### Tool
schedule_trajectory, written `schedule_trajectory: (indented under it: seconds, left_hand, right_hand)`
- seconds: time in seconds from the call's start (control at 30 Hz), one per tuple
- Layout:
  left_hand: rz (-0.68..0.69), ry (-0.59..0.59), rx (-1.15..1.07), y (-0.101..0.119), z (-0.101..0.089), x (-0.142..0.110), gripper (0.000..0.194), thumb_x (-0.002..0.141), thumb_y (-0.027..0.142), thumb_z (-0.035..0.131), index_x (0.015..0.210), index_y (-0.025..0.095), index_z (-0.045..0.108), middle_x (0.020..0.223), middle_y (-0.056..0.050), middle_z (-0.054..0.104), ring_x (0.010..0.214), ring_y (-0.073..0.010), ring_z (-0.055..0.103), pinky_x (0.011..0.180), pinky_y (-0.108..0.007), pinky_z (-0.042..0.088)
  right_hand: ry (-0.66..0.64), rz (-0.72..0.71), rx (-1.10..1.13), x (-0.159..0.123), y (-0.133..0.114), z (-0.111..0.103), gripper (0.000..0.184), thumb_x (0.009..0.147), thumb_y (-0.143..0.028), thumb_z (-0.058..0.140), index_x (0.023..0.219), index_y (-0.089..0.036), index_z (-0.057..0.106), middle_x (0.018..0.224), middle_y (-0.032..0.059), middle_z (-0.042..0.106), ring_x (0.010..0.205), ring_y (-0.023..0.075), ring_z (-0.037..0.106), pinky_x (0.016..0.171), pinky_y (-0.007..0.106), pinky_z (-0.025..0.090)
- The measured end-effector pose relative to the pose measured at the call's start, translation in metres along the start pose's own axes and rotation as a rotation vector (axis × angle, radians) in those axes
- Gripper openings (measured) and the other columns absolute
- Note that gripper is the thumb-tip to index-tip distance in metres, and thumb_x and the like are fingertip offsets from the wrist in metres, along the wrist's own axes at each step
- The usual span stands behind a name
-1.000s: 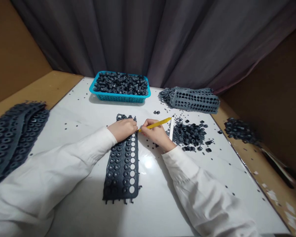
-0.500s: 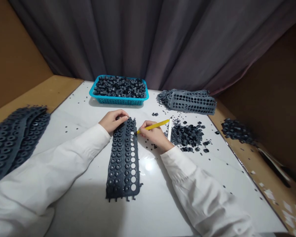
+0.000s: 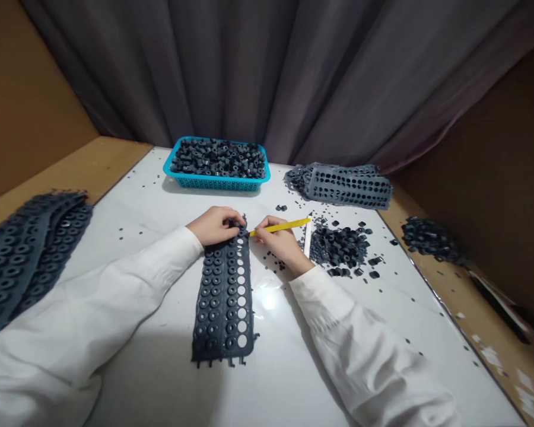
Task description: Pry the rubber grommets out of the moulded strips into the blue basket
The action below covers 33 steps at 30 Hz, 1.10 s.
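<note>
At ctr of white tabletop (image 3: 160, 379), dark ringed sheet (image 3: 218, 290) is lying lengthwise, far end toward 12 o'clk; R-side col. is showing open holes. L hand (image 3: 216, 225) is resting on far end, thumb & fingertips bent close tog.; can't tell if pinching. R hand (image 3: 278, 240) is gripping yellow tool (image 3: 287, 226), tip at sheet's R edge. Hands are staying slightly apart. From sheet: blue basket (image 3: 216, 183) w/ dark pcs is sitting 12 o'clk; perforated sheets (image 3: 349, 187), 2 o'clk; loose pcs (image 3: 345, 246), 2–3 o'clk, white pen-like tool (image 3: 308, 238) lying beside; ringed sheets (image 3: 22, 255), 9–10 o'clk.
</note>
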<state>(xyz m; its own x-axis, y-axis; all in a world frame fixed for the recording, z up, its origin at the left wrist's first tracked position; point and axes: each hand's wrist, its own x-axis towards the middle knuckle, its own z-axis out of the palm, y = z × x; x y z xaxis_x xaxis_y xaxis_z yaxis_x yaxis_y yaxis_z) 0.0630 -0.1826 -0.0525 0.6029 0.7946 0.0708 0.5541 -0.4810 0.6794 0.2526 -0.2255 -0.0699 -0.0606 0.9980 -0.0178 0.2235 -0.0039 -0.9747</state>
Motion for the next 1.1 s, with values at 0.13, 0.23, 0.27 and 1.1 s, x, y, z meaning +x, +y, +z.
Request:
schedule_trajectory:
  seconds: [0.13,0.23,0.27,1.1]
  left_hand:
    - [0.146,-0.109,0.344,0.014,0.002,0.002,0.024,0.074,0.022,0.058,0.096,0.013,0.065,0.09,-0.007,0.06,0.083,-0.0193,0.059,0.078,-0.028,0.045]
    - [0.135,-0.2,0.528,0.023,0.004,0.004,0.017,0.08,0.02,0.053,0.092,0.015,0.063,0.095,-0.008,0.058,0.086,-0.0201,0.06,0.079,-0.029,0.046]
    - [0.128,-0.217,0.575,0.026,0.005,0.005,0.016,0.081,0.02,0.052,0.091,0.014,0.063,0.095,-0.008,0.058,0.086,-0.0207,0.06,0.078,-0.029,0.046]
    - [0.2,-0.072,0.296,-0.005,0.013,0.003,0.021,0.087,0.023,0.038,0.083,0.015,0.057,0.084,-0.008,0.061,0.082,-0.0203,0.058,0.078,-0.032,0.045]
  right_hand:
    - [0.004,-0.04,-0.148,-0.001,-0.008,0.001,0.006,0.065,-0.019,0.052,0.059,-0.019,0.051,0.052,-0.0029,0.056,0.05,0.0119,0.052,0.051,0.023,0.039]
    - [0.0,-0.05,-0.225,-0.001,-0.016,0.004,0.007,0.063,-0.017,0.052,0.057,-0.019,0.048,0.049,-0.0042,0.052,0.048,0.0106,0.048,0.049,0.022,0.036]
    - [-0.002,-0.047,-0.236,-0.001,-0.018,0.005,0.008,0.063,-0.016,0.051,0.056,-0.019,0.047,0.048,-0.0044,0.051,0.048,0.0103,0.047,0.048,0.021,0.035]
    - [-0.013,-0.052,-0.281,0.002,-0.021,0.004,0.013,0.065,-0.014,0.051,0.056,-0.019,0.045,0.049,-0.0034,0.051,0.05,0.0108,0.046,0.049,0.022,0.034]
